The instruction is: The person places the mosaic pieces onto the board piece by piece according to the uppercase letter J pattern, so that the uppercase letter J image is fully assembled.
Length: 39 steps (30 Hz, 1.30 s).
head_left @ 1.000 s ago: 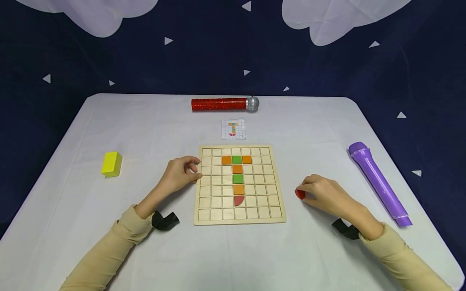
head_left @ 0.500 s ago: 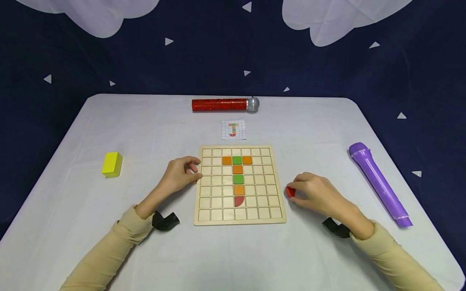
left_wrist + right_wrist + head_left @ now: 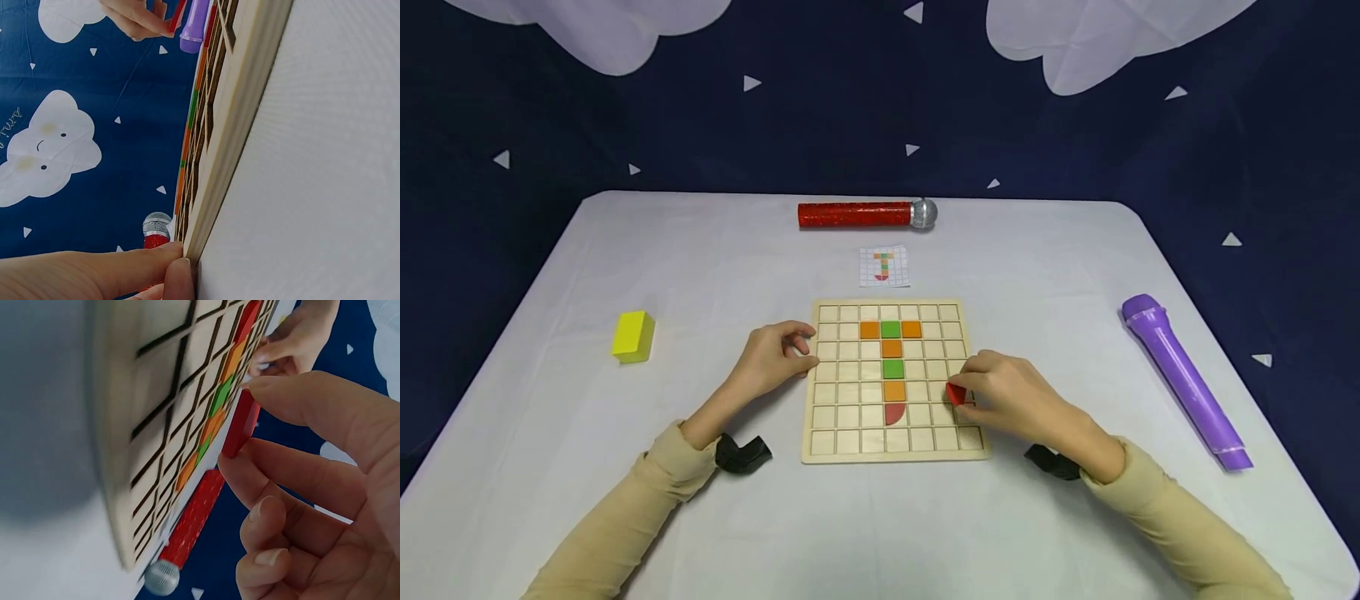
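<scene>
My left hand (image 3: 767,360) holds the left edge of a square wooden grid board (image 3: 895,457); in the left wrist view, two fingertips (image 3: 177,275) meet at that edge. My right hand (image 3: 1018,396) is over the board's right side, pinching a red piece (image 3: 956,393) between thumb and finger. The right wrist view shows this red piece (image 3: 241,428) tilted on edge, apart from the board. Orange and green square tiles (image 3: 892,369) make a T on the board, with a red quarter-circle tile (image 3: 894,413) below its stem.
Behind the board lies a small pattern card (image 3: 884,267), with a red microphone (image 3: 865,214) beyond it. A yellow block (image 3: 634,337) stands at left and a purple microphone (image 3: 1187,383) lies at right. A dark blue backdrop (image 3: 820,125) hangs behind the table.
My right hand has moved left with the red piece, from beside the board to above its right columns. The left hand has stayed at the board's left edge.
</scene>
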Available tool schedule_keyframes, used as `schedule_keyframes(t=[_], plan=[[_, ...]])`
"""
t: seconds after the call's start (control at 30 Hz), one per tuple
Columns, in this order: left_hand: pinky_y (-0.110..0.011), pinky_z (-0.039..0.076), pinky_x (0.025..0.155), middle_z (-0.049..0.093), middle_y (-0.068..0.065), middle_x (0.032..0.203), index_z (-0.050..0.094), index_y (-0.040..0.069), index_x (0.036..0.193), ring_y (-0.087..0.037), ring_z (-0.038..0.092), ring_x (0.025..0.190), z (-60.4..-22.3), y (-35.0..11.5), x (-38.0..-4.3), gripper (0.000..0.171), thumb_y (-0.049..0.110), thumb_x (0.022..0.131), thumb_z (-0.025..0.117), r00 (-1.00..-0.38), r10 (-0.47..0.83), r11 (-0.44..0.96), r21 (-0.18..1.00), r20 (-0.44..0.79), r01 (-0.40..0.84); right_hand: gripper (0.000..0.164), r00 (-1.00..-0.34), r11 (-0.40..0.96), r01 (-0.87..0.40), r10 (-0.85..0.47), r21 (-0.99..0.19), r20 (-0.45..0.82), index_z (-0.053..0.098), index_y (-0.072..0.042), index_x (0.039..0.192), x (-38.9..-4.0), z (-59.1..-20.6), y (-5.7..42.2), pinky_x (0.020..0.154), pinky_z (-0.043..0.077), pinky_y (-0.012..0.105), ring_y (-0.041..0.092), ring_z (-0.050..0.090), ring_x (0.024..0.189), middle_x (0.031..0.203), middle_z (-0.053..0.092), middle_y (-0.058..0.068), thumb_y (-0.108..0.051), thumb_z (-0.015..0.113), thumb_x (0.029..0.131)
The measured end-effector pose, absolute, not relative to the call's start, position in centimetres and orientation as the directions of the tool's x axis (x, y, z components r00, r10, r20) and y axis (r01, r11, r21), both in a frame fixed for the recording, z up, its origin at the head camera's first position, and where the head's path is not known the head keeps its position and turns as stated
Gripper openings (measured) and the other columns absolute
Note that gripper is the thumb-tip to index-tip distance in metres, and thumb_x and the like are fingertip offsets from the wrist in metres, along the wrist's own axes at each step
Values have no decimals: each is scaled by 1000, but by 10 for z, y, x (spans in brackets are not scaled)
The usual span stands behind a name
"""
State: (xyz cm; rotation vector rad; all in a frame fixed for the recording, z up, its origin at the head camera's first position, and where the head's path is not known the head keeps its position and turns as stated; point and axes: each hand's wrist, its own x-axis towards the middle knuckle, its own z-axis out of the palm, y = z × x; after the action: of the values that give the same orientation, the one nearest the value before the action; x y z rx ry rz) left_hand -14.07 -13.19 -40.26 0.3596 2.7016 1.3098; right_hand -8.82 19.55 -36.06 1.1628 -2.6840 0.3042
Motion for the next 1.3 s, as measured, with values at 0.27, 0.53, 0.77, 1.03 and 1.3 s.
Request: schedule_keyframes(t=[0.27, 0.53, 0.77, 1.03, 1.3], plan=[[-19, 46, 52, 65, -14, 83, 60, -2, 111, -7, 59, 56, -403, -131, -141, 37, 8, 77, 71, -965, 264, 600, 784, -7, 158, 14, -619, 621, -779, -738, -88, 267, 71, -11, 80, -88, -361, 169, 56, 42, 16, 7, 52, 67, 72, 60, -3, -17, 76, 70], [-19, 46, 52, 64, -13, 83, 60, -1, 111, -7, 59, 56, -403, -132, -141, 36, 8, 77, 71, -965, 261, 597, 788, -11, 153, 14, -595, 599, -798, -767, -65, 242, 71, -12, 81, -86, -366, 144, 55, 43, 17, 8, 54, 66, 72, 61, -5, -21, 76, 71], [-19, 47, 52, 64, -13, 83, 60, -1, 111, -8, 59, 57, -404, -132, -141, 36, 8, 78, 71, -964, 264, 595, 789, -11, 154, 7, -601, 598, -797, -772, -83, 209, 70, -15, 77, -85, -368, 125, 52, 40, 15, 8, 52, 65, 70, 60, -6, -18, 72, 72], [-19, 47, 52, 64, -13, 83, 60, -1, 111, -8, 59, 57, -405, -132, -141, 36, 8, 78, 71, -965, 262, 598, 788, -18, 148, 5, -625, 616, -781, -772, -102, 121, 68, -16, 75, -85, -369, 109, 50, 35, 15, 7, 49, 65, 68, 57, -7, -20, 71, 74], [-20, 47, 52, 64, -12, 83, 60, -1, 111, -6, 58, 56, -403, -132, -142, 37, 10, 78, 70, -965, 263, 600, 786, -19, 148, 7, -621, 616, -784, -777, -79, 99, 70, -15, 80, -87, -370, 102, 51, 40, 16, 8, 50, 66, 71, 61, -4, -20, 71, 76]])
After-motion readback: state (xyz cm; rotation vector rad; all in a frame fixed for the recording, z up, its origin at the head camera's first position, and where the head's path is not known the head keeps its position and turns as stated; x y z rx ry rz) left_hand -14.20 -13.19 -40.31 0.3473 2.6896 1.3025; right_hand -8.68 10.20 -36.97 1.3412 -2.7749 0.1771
